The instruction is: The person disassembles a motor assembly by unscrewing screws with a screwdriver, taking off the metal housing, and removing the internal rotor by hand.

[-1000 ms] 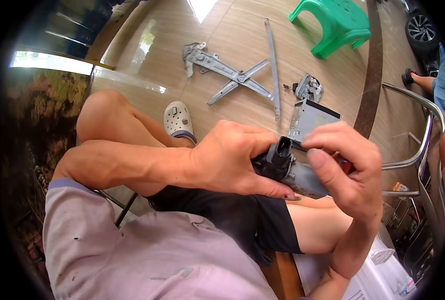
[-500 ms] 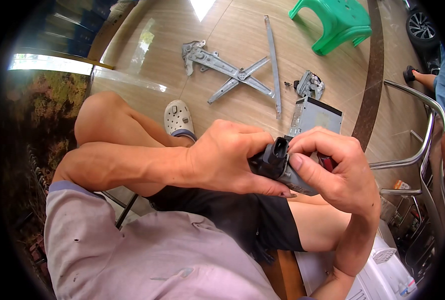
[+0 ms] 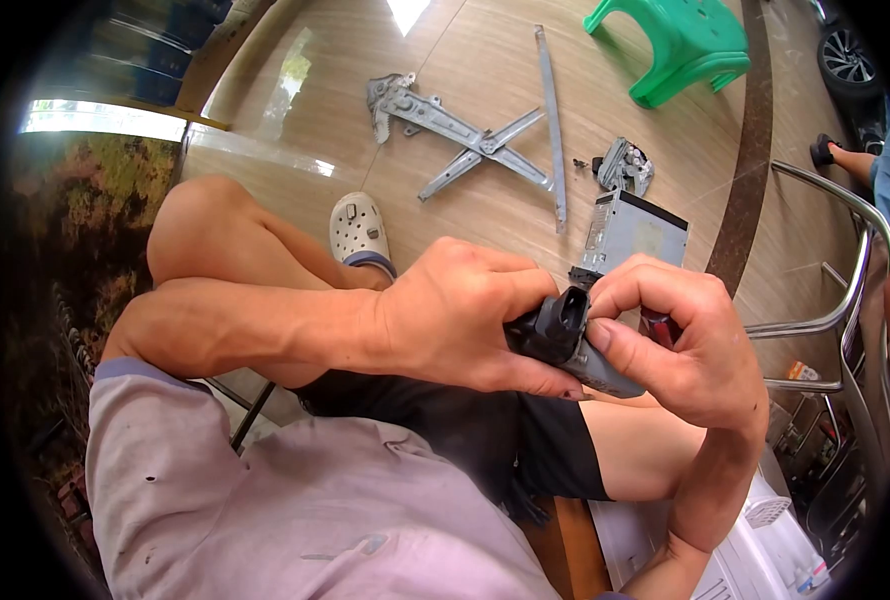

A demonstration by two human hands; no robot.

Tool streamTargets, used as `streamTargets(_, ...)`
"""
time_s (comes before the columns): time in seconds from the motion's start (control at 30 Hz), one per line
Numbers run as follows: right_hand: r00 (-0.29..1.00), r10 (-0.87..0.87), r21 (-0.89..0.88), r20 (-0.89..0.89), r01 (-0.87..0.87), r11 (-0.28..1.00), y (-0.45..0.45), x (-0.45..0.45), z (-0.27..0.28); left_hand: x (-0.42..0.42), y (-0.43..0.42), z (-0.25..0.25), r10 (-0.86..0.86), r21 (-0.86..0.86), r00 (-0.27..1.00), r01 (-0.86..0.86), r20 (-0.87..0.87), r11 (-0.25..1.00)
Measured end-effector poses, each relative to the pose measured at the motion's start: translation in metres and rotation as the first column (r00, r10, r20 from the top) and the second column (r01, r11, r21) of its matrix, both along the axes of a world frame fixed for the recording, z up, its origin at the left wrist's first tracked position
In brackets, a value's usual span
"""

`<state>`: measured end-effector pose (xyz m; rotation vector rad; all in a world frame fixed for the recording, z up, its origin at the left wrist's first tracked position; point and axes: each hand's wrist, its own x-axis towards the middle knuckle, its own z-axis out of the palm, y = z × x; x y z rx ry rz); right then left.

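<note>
Gripping a part (image 3: 563,343) at our dial's centre

Our left hand (image 3: 470,315), at 9 o'clock, is clamped on the black-and-grey part, its socket (image 3: 571,308) uppermost. At 3 o'clock our right hand (image 3: 690,345) is on its edge, thumb and forefinger together; we cannot tell what they pinch. A red thing (image 3: 659,327), mostly hidden, shows within that hand. On the floor (image 3: 435,50) we see a grey box (image 3: 637,235) at 1 o'clock, a mechanism (image 3: 625,167) just beyond it, a metal strip (image 3: 551,130) at 12 and a crossed frame (image 3: 486,145) near it at 11. A green stool (image 3: 693,20) stands farther off at 1, our clog (image 3: 353,228) at 10.
</note>
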<state>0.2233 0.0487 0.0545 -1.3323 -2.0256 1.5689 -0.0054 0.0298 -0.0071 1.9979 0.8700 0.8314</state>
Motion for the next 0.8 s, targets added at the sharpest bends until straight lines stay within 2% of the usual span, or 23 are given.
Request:
streamTargets(0.1,0.998,-0.027,0.015,0.059,0.026,1.0,-0.001,0.002,0.004,-0.001,0.0,0.001,0.012,-0.05,1.0,-0.012,-0.001,0.999)
streamTargets(0.17,0.964,-0.267,0.131,-0.017,0.267,0.955,-0.003,0.002,0.009,-0.001,0.002,0.0,0.039,-0.104,0.999,-0.038,0.012,0.994)
streamTargets(0.27,0.829,-0.515,0.244,-0.217,0.557,0.794,0.001,0.012,0.026,-0.002,0.005,0.003,0.052,-0.354,0.998,-0.043,0.018,0.934)
streamTargets(0.3,0.837,-0.468,0.274,-0.282,0.538,0.797,0.007,0.035,0.023,-0.002,0.006,0.003,0.057,-0.37,0.997,-0.037,0.043,0.928)
streamTargets(0.4,0.627,-0.537,0.14,-0.564,0.714,0.686,0.016,0.065,0.026,0.001,0.007,0.005,0.076,-0.328,0.993,-0.042,0.092,0.944)
streamTargets(0.43,0.624,-0.5,0.152,-0.601,0.703,0.694,0.015,0.067,0.031,0.001,0.008,0.006,0.078,-0.33,0.993,-0.046,0.085,0.943)
streamTargets(0.53,0.665,-0.586,0.473,-0.464,0.745,0.471,0.014,0.057,0.03,0.001,0.009,0.008,0.08,-0.324,0.996,-0.06,0.049,0.944)
streamTargets(0.6,0.672,-0.619,0.509,-0.407,0.729,0.457,0.009,0.05,0.023,-0.001,0.011,0.008,0.077,-0.297,0.997,-0.071,0.007,0.952)
streamTargets(0.7,0.644,-0.639,0.403,-0.421,0.764,0.504,0.004,0.051,0.024,-0.001,0.017,0.009,0.084,-0.195,0.995,-0.073,0.05,0.978)
streamTargets(0.8,0.556,-0.635,0.223,-0.536,0.819,0.529,0.006,0.056,0.027,0.001,0.02,0.012,0.152,-0.279,0.985,-0.122,0.085,0.952)
